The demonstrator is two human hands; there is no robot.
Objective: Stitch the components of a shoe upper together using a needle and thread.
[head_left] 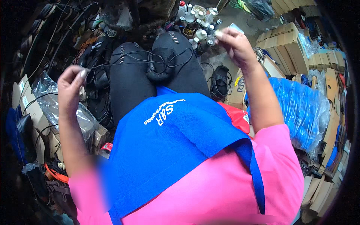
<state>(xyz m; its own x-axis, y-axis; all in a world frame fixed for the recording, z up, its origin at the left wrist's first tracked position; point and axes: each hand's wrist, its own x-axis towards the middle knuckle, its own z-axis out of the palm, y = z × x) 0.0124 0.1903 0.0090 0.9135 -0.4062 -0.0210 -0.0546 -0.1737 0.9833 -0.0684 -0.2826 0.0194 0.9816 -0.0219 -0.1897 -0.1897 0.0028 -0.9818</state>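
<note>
My left hand is raised at the left with thumb and fingers pinched; thin black thread runs from it across my knees. The thread leads to a curved black shoe part lying between my knees on my black trousers. My right hand is lifted at the upper right, fingers closed on a small pale object that I cannot make out. A blue cloth bag covers my lap over a pink shirt.
A cluster of small white-capped bottles stands beyond my knees. Cardboard boxes stack at the right above a blue plastic sack. A black shoe lies on the floor. A clear plastic bag and boxes sit at the left.
</note>
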